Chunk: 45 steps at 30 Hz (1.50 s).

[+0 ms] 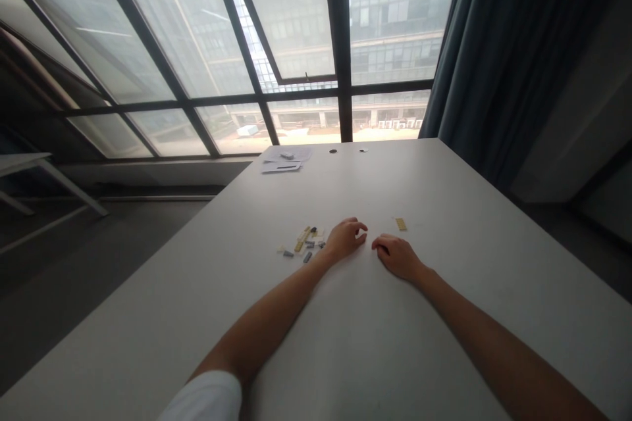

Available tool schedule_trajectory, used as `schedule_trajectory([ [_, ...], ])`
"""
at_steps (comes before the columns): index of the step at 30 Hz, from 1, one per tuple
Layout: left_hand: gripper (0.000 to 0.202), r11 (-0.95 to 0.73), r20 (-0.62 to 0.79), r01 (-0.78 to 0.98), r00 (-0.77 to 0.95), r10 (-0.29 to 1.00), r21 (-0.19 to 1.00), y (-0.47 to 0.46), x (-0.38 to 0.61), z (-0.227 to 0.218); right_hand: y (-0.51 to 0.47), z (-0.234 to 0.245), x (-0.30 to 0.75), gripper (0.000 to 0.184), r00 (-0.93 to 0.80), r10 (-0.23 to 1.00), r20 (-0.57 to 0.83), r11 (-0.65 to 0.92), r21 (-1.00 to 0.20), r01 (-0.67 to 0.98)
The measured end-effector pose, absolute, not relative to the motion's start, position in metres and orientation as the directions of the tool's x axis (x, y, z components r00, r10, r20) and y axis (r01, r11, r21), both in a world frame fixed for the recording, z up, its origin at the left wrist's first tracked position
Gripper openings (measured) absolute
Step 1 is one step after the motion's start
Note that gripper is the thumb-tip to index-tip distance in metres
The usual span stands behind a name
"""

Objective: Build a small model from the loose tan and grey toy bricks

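My left hand (347,239) rests on the white table (316,329) just right of a loose pile of small toy building bricks. Its thumb and forefinger are curved with a gap between them, and I see nothing in that gap. In the pile lie a long yellow brick (302,239), grey bricks (307,256), a dark piece (313,230) and pale pieces. My right hand (396,255) lies close by on the right, fingers curled inward; whatever they may hold is hidden. Beyond it sits a flat yellow studded piece (401,224), apart from both hands.
White papers (281,166) lie at the table's far left corner. Two small round fittings (333,151) are set near the back edge. Tall windows stand behind the table, a dark blue curtain (474,66) hangs at the right, and another white table (24,162) stands left.
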<state>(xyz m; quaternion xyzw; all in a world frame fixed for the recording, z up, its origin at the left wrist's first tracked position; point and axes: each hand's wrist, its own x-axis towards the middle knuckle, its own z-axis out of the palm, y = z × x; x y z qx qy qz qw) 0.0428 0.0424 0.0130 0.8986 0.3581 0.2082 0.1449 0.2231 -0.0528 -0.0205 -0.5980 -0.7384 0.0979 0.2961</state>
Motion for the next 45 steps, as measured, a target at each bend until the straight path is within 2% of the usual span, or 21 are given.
schedule_trajectory([
  [3,0.023,-0.664,0.266,0.666,0.609,0.747,0.339,0.042,0.035,0.038,-0.052,-0.023,0.224,0.023,-0.107,0.941,0.321,0.266,-0.505,0.822],
  [6,0.026,-0.607,0.227,0.728,0.563,0.794,0.317,0.046,0.024,0.062,-0.052,-0.024,0.224,0.023,-0.107,0.939,0.326,0.269,-0.505,0.82],
  [12,0.031,-0.423,0.065,0.859,0.424,0.903,0.288,0.073,-0.01,0.091,-0.053,-0.023,0.224,0.024,-0.111,0.944,0.311,0.266,-0.515,0.815],
  [17,0.038,-0.273,-0.061,0.941,0.29,0.955,0.2,0.098,-0.04,0.097,-0.053,-0.023,0.225,0.024,-0.119,0.944,0.308,0.272,-0.52,0.81],
  [20,0.034,-0.208,-0.147,0.97,0.225,0.963,0.123,0.108,-0.051,0.095,-0.053,-0.024,0.225,0.025,-0.123,0.942,0.313,0.278,-0.518,0.809],
  [25,0.028,-0.218,-0.321,0.976,0.21,0.923,0.012,0.118,-0.055,0.084,-0.053,-0.024,0.225,0.025,-0.121,0.942,0.314,0.275,-0.509,0.816],
  [33,0.043,-0.217,-0.355,0.975,0.183,0.917,-0.057,0.122,-0.051,0.067,-0.053,-0.024,0.225,0.025,-0.113,0.944,0.311,0.266,-0.511,0.817],
  [45,0.041,-0.212,-0.358,0.974,0.17,0.918,-0.082,0.118,-0.048,0.066,-0.053,-0.024,0.224,0.024,-0.112,0.944,0.311,0.265,-0.51,0.819],
])
